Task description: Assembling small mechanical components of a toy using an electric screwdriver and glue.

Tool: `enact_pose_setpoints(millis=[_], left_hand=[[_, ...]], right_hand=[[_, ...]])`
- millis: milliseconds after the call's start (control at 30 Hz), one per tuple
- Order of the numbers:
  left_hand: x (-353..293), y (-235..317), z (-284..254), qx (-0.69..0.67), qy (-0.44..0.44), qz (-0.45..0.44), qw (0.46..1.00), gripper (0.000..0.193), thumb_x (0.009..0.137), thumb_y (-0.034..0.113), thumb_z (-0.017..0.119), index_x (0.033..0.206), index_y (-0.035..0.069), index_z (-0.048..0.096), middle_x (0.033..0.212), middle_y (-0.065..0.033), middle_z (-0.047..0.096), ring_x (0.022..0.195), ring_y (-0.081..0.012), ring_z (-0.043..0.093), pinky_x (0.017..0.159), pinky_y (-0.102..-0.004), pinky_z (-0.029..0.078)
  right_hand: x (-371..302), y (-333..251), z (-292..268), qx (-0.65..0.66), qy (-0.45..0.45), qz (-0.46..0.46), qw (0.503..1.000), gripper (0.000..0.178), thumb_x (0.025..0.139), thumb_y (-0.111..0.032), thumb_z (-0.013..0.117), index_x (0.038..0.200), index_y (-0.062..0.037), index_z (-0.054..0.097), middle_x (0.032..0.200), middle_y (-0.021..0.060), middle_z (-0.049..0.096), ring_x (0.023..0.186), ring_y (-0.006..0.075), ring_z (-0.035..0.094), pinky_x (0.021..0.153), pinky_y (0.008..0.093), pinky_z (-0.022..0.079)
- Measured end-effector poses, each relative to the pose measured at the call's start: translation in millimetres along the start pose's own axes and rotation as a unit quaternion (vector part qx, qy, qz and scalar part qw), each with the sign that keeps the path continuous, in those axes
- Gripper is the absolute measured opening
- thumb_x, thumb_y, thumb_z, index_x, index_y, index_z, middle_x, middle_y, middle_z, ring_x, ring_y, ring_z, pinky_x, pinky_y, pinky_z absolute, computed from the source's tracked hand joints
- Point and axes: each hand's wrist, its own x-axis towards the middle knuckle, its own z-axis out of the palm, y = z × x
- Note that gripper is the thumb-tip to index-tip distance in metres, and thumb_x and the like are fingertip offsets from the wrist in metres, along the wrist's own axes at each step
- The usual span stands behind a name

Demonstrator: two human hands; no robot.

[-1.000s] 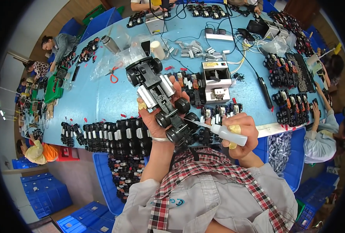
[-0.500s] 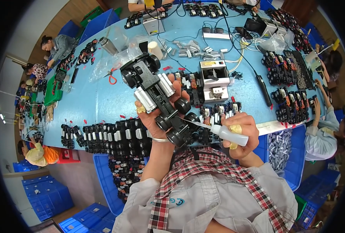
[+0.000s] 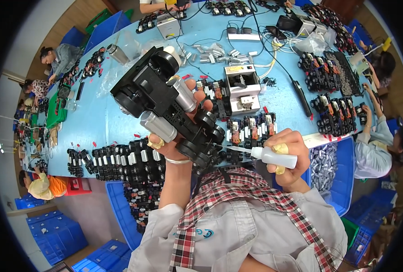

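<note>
My left hand [image 3: 168,148] grips a black toy truck [image 3: 148,90] with its underside turned up. Two silver cylinders [image 3: 158,127] sit on either side of the truck's middle, and my fingers wrap round from beneath. In my right hand [image 3: 296,149] is a white squeeze bottle [image 3: 276,157], pinched between finger and thumb, with its long thin nozzle pointing left. The nozzle's tip is at the small wheels on the truck's near end; whether it touches cannot be made out. Yellow wraps cover some fingertips of both hands.
Rows of toy chassis [image 3: 133,156] line the table's near left edge, with more [image 3: 253,129] ahead. A white bench device [image 3: 243,88] stands behind them, near loose silver cylinders [image 3: 210,55]. Blue bins [image 3: 344,181] flank me. A black rod-shaped tool [image 3: 302,99] lies right. Other people work around the table.
The truck has shifted left and looks larger, its far end swung further left and tilted up. The bottle has moved slightly right along with my right hand, its nozzle still at the near wheels.
</note>
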Motion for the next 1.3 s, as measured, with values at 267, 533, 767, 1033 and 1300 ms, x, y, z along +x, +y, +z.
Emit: enact_pose_setpoints(millis=[267,533,767,1033,1300], left_hand=[[4.0,-9.1,-7.0,0.072,0.054,-0.047,0.995,0.101,0.060,0.049,0.073,0.129,-0.006,0.024,0.118,-0.0252,0.046,0.109,-0.0390,0.047,0.094,-0.0473,0.040],[10.4,-26.0,2.1,0.109,0.126,-0.061,0.984,0.103,0.054,0.041,0.080,0.131,0.000,0.025,0.125,-0.0207,0.041,0.110,-0.0338,0.048,0.093,-0.0438,0.042],[16.5,-41.7,-10.4,0.034,0.047,-0.081,0.995,0.097,0.056,0.040,0.076,0.129,0.000,0.026,0.126,-0.0192,0.040,0.111,-0.0291,0.046,0.094,-0.0455,0.034],[35.7,-74.9,-59.4,-0.113,0.103,-0.178,0.972,0.085,0.065,0.027,0.073,0.131,0.002,0.026,0.130,-0.0159,0.035,0.116,-0.0268,0.040,0.102,-0.0441,0.025],[39.9,-84.2,-72.5,-0.089,0.189,-0.040,0.977,0.091,0.058,0.007,0.078,0.133,0.007,0.026,0.132,-0.0121,0.034,0.118,-0.0240,0.037,0.101,-0.0386,0.028]], right_hand=[[-0.3,-0.5,-7.9,-0.030,-0.007,-0.007,0.999,0.033,0.072,-0.023,0.071,0.089,-0.0016,0.053,0.086,0.0124,0.055,0.067,0.0218,0.056,0.057,0.0292,0.047],[-5.2,-2.3,-19.4,-0.068,-0.001,-0.014,0.998,0.033,0.071,-0.021,0.072,0.090,-0.0014,0.053,0.084,0.0129,0.056,0.067,0.0220,0.056,0.057,0.0301,0.047],[-16.5,11.6,-26.7,0.007,0.034,0.025,0.999,0.031,0.068,-0.010,0.074,0.090,0.0012,0.057,0.083,0.0111,0.058,0.072,0.0218,0.057,0.060,0.0301,0.047],[-65.5,76.5,-72.4,0.442,0.377,0.321,0.748,0.041,0.077,-0.022,0.066,0.110,-0.0049,0.049,0.104,0.0075,0.055,0.101,0.0184,0.050,0.084,0.0329,0.043],[-161.6,251.7,-115.3,0.212,0.261,0.428,0.839,0.033,0.076,-0.012,0.064,0.106,-0.0043,0.053,0.103,0.0057,0.056,0.094,0.0181,0.053,0.079,0.0290,0.042]])
